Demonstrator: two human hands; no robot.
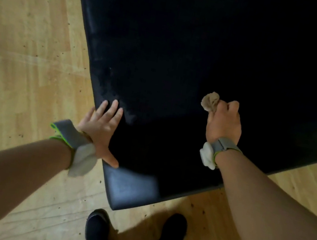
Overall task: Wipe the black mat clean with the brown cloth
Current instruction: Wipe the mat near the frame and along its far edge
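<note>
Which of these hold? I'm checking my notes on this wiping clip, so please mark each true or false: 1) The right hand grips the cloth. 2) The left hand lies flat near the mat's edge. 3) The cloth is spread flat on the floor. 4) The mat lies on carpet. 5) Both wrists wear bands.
1) True: the right hand is closed around the bunched cloth.
2) True: the left hand rests open by the edge of the mat.
3) False: the cloth is bunched in the right hand over the mat.
4) False: the mat lies on a wooden floor.
5) True: a grey band sits on each wrist.
</note>
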